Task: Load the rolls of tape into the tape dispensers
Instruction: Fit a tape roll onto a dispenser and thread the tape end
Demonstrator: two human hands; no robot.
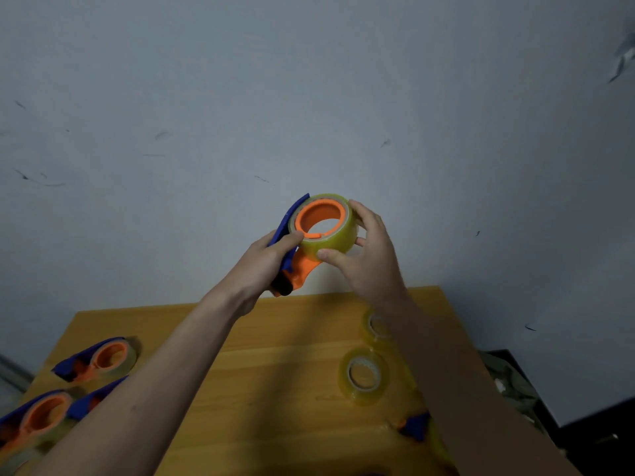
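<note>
I hold a blue and orange tape dispenser (292, 266) up in front of the wall, above the far edge of the wooden table (275, 372). My left hand (264, 259) grips its blue body, thumb against the roll. A clear yellowish roll of tape (338, 237) sits around the orange hub (319, 216). My right hand (367, 255) holds the roll with curled fingers and thumb. On the table, two loose rolls lie to the right, one nearer (364, 376) and one farther (376, 326), partly behind my right forearm.
Three dispensers with tape lie at the table's left: one (99, 360) farther back, one (37, 419) at the corner, one (87, 403) partly under my left arm. Another blue dispenser (415, 426) peeks out by my right sleeve. Dark clutter (515, 383) lies off the right edge.
</note>
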